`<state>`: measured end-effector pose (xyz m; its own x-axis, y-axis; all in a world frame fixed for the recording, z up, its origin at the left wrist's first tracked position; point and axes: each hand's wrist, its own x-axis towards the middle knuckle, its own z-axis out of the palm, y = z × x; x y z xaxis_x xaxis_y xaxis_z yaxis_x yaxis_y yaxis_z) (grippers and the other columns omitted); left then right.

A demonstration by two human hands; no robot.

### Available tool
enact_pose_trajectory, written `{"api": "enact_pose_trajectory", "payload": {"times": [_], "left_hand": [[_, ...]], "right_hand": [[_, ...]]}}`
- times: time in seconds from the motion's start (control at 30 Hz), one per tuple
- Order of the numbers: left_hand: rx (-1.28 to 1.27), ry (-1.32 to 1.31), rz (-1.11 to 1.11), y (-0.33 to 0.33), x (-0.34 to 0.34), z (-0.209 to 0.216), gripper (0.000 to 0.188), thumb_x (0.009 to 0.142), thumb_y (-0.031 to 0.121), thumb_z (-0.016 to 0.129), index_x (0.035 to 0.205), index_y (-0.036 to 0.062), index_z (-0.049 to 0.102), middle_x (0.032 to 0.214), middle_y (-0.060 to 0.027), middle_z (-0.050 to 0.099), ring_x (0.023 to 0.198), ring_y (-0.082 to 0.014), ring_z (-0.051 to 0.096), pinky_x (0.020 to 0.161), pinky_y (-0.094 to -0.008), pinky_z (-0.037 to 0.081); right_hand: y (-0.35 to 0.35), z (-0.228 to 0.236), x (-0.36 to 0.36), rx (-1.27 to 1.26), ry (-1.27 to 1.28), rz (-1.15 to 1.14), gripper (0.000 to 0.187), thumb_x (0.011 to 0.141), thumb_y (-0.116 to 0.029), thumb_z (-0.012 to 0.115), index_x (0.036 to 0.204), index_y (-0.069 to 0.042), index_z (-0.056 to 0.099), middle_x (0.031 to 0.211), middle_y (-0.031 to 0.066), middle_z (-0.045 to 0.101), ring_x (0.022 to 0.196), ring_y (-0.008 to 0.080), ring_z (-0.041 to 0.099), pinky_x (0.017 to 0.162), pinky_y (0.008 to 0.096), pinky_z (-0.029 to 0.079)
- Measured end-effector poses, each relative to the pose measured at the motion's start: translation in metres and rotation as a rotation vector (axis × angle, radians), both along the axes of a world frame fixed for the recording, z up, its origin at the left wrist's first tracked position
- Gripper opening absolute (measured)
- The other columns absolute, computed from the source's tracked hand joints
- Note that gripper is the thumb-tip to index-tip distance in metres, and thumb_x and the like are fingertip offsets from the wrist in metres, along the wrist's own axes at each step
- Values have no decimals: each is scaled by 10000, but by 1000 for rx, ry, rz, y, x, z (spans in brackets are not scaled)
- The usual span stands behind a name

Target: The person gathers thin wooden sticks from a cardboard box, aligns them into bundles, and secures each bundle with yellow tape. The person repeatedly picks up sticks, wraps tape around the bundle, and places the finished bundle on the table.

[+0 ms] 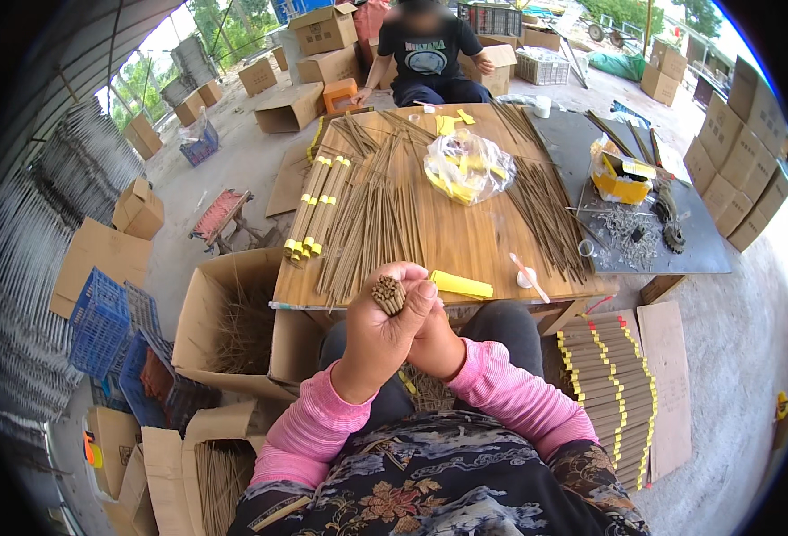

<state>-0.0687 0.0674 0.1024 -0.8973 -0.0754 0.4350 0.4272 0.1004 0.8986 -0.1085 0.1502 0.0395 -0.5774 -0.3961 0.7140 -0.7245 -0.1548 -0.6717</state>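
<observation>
From where I stand, the bundle of thin brown sticks [388, 295] is clamped in the grip of the left hand [371, 330], its cut ends poking out at the top of the fist, near twelve o'clock, just beside the raised thumb. The right hand [437, 344] presses against the left one; its fingers are mostly hidden, so I can't tell whether they close on the sticks too. The two forearms, in pink striped sleeves [519, 393], come in from seven and four o'clock and meet above the lap, by the near edge of the table [452, 230]. Counting from the hands, there's one folded yellow strip [462, 285] at two o'clock, one clear plastic bag [471, 168] at one, and at least three yellow-banded bundles [320, 210] at eleven. The loose sticks [378, 228] near twelve are too many to count.
</observation>
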Motion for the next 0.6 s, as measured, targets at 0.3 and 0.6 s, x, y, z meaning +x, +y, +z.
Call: {"api": "enact_pose_trajectory", "payload": {"times": [0.3,0.6], "left_hand": [[-429,207,50,4,15,24,353,810,202,647,1066,-10,528,774,-15,562,710,-68,515,648,-211,429],[-645,-193,-218,-30,29,14,604,813,113,604,1298,-70,294,918,-150,602,847,-180,589,761,-278,450]], "right_hand": [[1,23,18,-180,-11,153,386,755,22,555,1131,31,468,1003,128,508,956,243,500,835,314,416],[77,44,18,123,-1,-41,378,799,-296,625,1034,-18,519,738,67,526,613,160,523,536,267,425]]}}
